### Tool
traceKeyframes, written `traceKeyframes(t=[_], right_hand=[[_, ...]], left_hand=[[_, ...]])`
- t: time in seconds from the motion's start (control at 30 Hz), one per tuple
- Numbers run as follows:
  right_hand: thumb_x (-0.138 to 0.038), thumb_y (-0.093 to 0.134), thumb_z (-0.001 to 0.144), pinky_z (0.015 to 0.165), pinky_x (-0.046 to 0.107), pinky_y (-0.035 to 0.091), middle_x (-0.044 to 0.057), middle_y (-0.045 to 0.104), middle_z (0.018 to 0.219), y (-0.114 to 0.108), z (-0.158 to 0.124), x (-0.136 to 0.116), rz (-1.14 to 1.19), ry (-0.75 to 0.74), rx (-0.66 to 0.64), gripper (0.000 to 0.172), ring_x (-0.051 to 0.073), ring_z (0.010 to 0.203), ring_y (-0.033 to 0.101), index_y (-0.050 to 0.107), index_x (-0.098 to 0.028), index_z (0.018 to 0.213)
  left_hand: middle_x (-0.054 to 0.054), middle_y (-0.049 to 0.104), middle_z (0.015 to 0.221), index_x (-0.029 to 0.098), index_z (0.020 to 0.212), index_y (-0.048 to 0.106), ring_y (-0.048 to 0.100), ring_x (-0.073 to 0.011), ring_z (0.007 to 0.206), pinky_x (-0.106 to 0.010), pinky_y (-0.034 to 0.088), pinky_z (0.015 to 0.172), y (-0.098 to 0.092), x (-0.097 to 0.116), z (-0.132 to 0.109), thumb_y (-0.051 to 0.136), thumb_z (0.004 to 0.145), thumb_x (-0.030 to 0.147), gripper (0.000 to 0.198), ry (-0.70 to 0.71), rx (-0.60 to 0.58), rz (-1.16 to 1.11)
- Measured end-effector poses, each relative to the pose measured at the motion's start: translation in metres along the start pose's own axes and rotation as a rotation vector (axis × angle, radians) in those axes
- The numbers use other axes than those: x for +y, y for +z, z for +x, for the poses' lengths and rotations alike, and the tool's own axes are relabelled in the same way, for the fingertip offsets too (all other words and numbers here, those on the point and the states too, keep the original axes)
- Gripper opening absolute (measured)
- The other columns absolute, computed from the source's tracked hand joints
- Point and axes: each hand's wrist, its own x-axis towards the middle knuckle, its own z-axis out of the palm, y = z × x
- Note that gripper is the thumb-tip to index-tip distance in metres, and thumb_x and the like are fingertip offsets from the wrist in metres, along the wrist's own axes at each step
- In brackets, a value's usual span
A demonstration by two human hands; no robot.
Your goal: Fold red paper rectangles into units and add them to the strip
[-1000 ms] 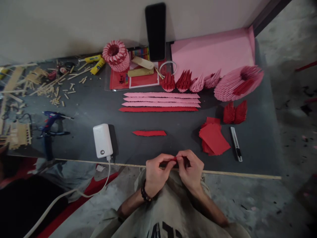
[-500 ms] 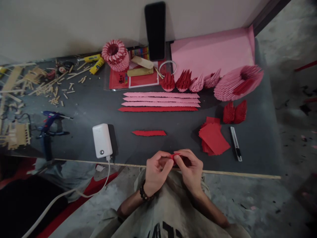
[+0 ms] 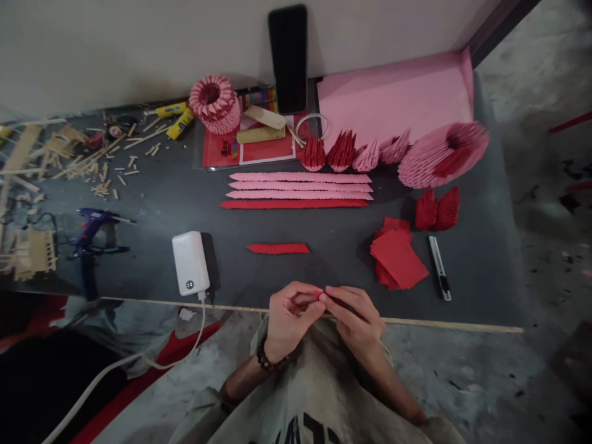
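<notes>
Between my hands, at the table's front edge, is a small folded piece of red paper (image 3: 320, 295), mostly covered by fingertips. My left hand (image 3: 291, 320) pinches it between thumb and forefinger. My right hand (image 3: 358, 317) closes its fingertips on the paper's right side, with the other fingers stretched loosely. Just beyond lies a short red strip of stacked folded paper (image 3: 278, 248). A pile of red paper rectangles (image 3: 400, 256) is to the right, beside a box cutter (image 3: 439, 269).
Three long pink folded strips (image 3: 300, 185) and a red one (image 3: 296, 204) lie farther back. Pink folded-paper forms (image 3: 441, 157) stand behind, near a leaning phone (image 3: 289, 58). Leftward are a white power bank (image 3: 190, 263) with cable, a glue gun (image 3: 95, 228) and scattered wooden sticks (image 3: 106, 166).
My right hand's fingers have shifted and straightened somewhat around the red paper, and that hand sits slightly lower and farther right. Less of the paper shows. My left hand keeps its pinch.
</notes>
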Motion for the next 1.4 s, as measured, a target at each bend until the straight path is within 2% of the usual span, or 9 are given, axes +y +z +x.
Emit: traceKeyframes(t=[0.17,0.33,0.5,0.7,0.9,1.1,1.23,1.3,1.4], right_hand=[[-0.001,0.064,0.089,0.073,0.031,0.068,0.002,0.081,0.105,-0.005,0.011,-0.001,0.192,0.059,-0.066,0.053,0.019,0.087,0.080,0.074,-0.037,0.127],[-0.006,0.068,0.089,0.075,0.030,0.068,-0.001,0.083,0.105,-0.005,0.009,-0.003,0.087,0.032,-0.067,0.043,0.018,0.084,0.081,0.076,-0.037,0.119],[-0.007,0.067,0.090,0.070,0.030,0.067,-0.001,0.083,0.098,0.001,0.006,-0.006,0.041,0.104,0.017,0.041,0.018,0.078,0.080,0.074,-0.034,0.120],[-0.011,0.081,0.085,0.069,0.027,0.064,-0.001,0.081,0.088,-0.005,0.017,-0.010,0.180,0.275,-0.036,0.032,0.017,0.073,0.077,0.082,-0.035,0.106],[-0.014,0.082,0.085,0.059,0.026,0.059,0.001,0.078,0.083,-0.003,0.017,-0.011,0.313,0.354,0.004,0.022,0.014,0.069,0.072,0.085,-0.029,0.100],[-0.018,0.081,0.087,0.057,0.025,0.052,0.003,0.076,0.083,-0.001,0.018,-0.012,0.395,0.485,-0.031,0.006,0.014,0.070,0.067,0.081,-0.023,0.091],[-0.025,0.074,0.093,0.071,0.027,0.057,0.004,0.072,0.089,0.006,0.011,-0.012,0.502,0.589,0.132,0.005,0.016,0.084,0.070,0.073,-0.022,0.089],[-0.029,0.068,0.098,0.073,0.029,0.059,0.006,0.074,0.101,0.008,0.007,-0.012,0.583,0.670,0.227,0.007,0.018,0.091,0.073,0.067,-0.023,0.095],[-0.031,0.061,0.103,0.066,0.029,0.059,0.003,0.076,0.099,0.006,0.007,-0.011,0.676,0.767,0.255,0.005,0.017,0.081,0.075,0.060,-0.026,0.105]], left_hand=[[-0.003,0.083,0.078,0.022,0.088,0.078,0.078,-0.0207,0.070,-0.035,0.067,0.074,-0.005,0.001,0.005,0.091,0.080,0.045,0.028,-0.116,-0.036,-0.106],[-0.002,0.083,0.081,0.021,0.087,0.080,0.079,-0.0200,0.072,-0.034,0.068,0.075,-0.005,0.003,0.006,0.092,0.078,0.044,0.028,-0.129,-0.030,-0.076],[-0.008,0.085,0.086,0.019,0.086,0.083,0.082,-0.0272,0.078,-0.043,0.071,0.080,-0.006,0.007,0.005,0.089,0.079,0.050,0.032,-0.059,-0.064,0.059],[-0.005,0.085,0.086,0.022,0.089,0.087,0.082,-0.0264,0.078,-0.037,0.069,0.075,-0.012,0.008,0.004,0.085,0.086,0.034,0.012,0.023,-0.111,0.258],[-0.002,0.085,0.087,0.024,0.091,0.084,0.081,-0.0206,0.080,-0.030,0.065,0.078,-0.009,0.010,0.002,0.070,0.096,0.019,0.016,0.279,-0.063,0.605],[-0.001,0.084,0.090,0.021,0.105,0.070,0.082,-0.0160,0.081,-0.022,0.065,0.075,-0.004,-0.002,-0.001,0.071,0.094,0.012,0.015,0.484,0.031,0.638],[-0.003,0.084,0.091,0.022,0.105,0.070,0.081,-0.0158,0.081,-0.025,0.065,0.077,-0.007,-0.004,0.010,0.070,0.098,0.021,0.007,0.710,-0.081,0.690],[-0.005,0.084,0.101,0.022,0.125,0.068,0.081,-0.0184,0.092,-0.031,0.066,0.087,-0.011,0.001,0.023,0.069,0.101,0.031,0.026,0.674,-0.123,0.731],[-0.009,0.081,0.120,0.023,0.126,0.072,0.074,-0.0245,0.116,-0.043,0.060,0.106,-0.017,0.009,0.049,0.065,0.102,0.025,0.024,0.785,0.097,0.974]])
